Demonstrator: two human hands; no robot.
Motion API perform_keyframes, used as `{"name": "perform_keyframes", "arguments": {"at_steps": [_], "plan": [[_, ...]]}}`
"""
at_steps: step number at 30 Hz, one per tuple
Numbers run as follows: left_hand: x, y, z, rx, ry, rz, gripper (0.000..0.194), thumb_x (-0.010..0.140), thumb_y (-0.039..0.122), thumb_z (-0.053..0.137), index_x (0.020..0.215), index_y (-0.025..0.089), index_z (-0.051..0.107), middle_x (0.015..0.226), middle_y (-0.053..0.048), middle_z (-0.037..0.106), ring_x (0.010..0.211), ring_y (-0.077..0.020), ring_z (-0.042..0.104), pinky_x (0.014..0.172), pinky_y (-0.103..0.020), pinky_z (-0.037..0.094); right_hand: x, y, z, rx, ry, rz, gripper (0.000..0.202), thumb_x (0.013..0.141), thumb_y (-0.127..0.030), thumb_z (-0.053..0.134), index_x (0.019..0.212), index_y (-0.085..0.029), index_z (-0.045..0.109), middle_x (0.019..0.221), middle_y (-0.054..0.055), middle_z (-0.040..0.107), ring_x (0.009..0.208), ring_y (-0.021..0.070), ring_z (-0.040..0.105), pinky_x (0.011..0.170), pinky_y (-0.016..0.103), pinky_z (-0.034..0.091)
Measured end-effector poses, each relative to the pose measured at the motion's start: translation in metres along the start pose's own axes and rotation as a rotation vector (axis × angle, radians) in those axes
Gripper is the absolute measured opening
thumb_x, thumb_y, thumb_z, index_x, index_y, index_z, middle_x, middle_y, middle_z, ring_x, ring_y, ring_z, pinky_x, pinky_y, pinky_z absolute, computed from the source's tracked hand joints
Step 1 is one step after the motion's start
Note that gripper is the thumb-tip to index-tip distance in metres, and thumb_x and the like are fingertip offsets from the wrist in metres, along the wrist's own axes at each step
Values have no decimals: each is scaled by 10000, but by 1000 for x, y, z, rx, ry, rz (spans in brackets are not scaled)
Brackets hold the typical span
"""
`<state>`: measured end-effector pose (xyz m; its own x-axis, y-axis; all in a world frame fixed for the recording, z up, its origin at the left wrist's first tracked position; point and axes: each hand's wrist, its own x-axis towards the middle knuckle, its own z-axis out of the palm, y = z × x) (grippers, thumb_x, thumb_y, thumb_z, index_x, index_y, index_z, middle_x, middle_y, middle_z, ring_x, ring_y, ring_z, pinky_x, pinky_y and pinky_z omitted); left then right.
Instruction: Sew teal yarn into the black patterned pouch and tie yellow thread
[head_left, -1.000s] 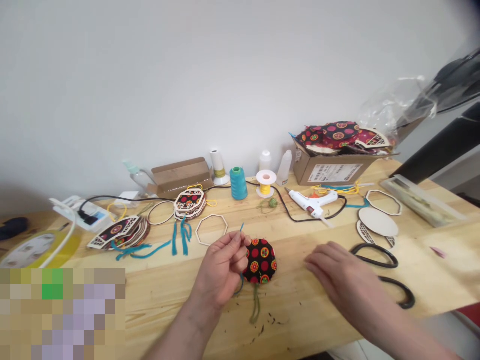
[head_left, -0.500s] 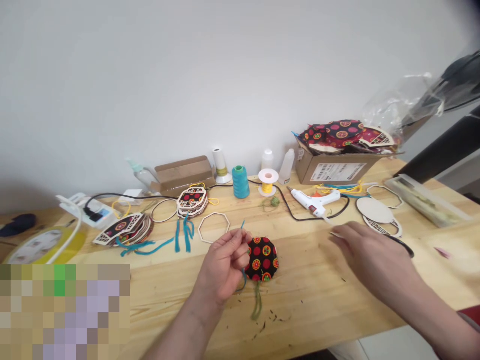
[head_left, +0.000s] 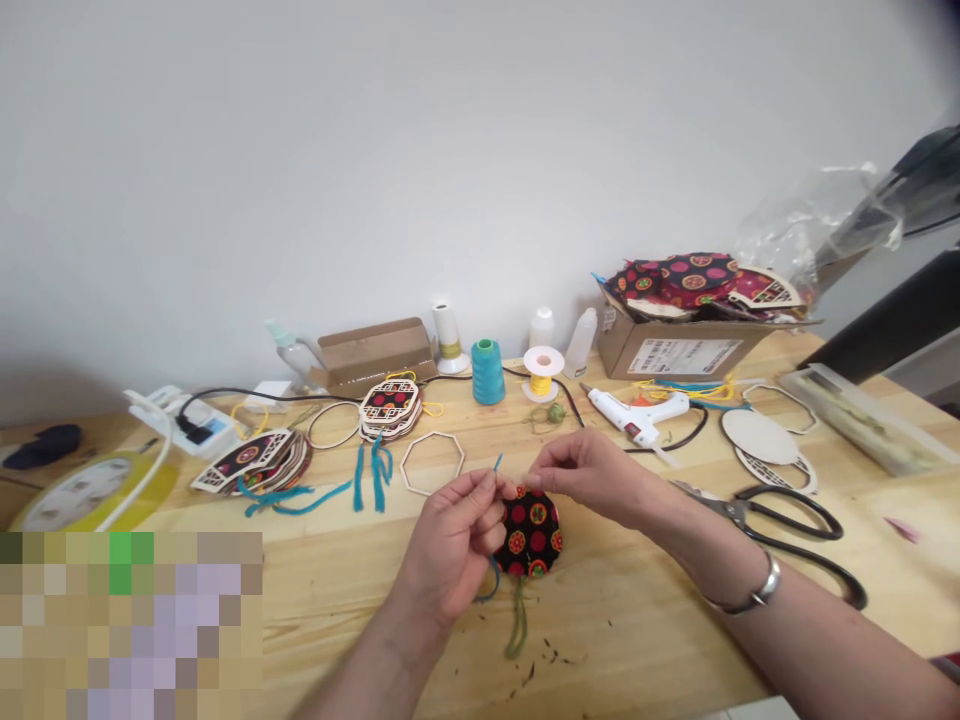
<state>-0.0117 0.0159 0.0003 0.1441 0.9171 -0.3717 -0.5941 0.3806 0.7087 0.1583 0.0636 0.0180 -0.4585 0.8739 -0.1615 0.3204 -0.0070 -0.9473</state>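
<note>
My left hand (head_left: pixel 469 530) pinches a teal cord (head_left: pixel 498 462), whose short end stands up above the fingertips while a loop hangs below. Just right of it, my right hand (head_left: pixel 581 468) has its thumb and fingers pressed together at the top edge of a round black fabric piece (head_left: pixel 534 535) with red and orange flower circles. Whatever lies in the right fingertips is too small to make out. From the bottom of the fabric piece a green cord (head_left: pixel 517 620) trails onto the table. Under the right forearm lie black-handled scissors (head_left: pixel 795 515).
A white glue gun (head_left: pixel 634 412) lies beyond my right hand. Behind stand a teal thread cone (head_left: pixel 488 375), a yellow thread spool (head_left: pixel 542 375) and a cardboard box (head_left: pixel 675 350) full of fabric pieces. An octagonal wooden frame (head_left: pixel 405 462) and stacked patterned pieces (head_left: pixel 259 462) lie left.
My right hand has moved left from over the scissors to the top of the fabric piece, beside my left hand. The scissors now show on the table. My left hand keeps its pinch.
</note>
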Motion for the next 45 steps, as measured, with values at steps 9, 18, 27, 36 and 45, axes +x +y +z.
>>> {"name": "perform_keyframes", "arguments": {"at_steps": [9,18,27,36,45], "plan": [[2,-7,3,-17,163,67,195,623,220,756,696,69,657,702,-78,637,422,15,234,369,-120,193,-6,1,-1,-263,615,-203,266,811,-330,548,655,-133,635,491,-28,475,459,67,361,453,210,288],[-2,-8,7,-18,73,-25,215,656,242,735,725,44,687,440,83,328,408,2,197,370,-121,166,-26,20,54,-995,394,-735,170,819,-96,428,776,-136,587,657,39,568,565,151,480,508,277,327],[-1,-7,5,-29,92,-41,206,645,237,741,716,52,684,570,-16,569,408,16,229,367,-122,181,-27,20,54,-1040,348,-767,123,795,-89,447,775,-148,554,675,38,578,561,163,488,493,287,344],[1,-6,0,-44,97,-31,164,668,209,725,691,73,637,599,-7,568,401,18,216,363,-122,176,-29,18,53,-1080,299,-729,115,775,-86,470,744,-163,551,658,28,578,545,168,490,467,300,288],[2,-5,1,-50,94,-21,175,660,198,727,683,95,589,565,36,478,409,7,238,364,-126,173,-30,18,51,-1096,232,-695,123,746,-85,475,751,-173,561,659,23,574,539,165,471,462,301,254]]}}
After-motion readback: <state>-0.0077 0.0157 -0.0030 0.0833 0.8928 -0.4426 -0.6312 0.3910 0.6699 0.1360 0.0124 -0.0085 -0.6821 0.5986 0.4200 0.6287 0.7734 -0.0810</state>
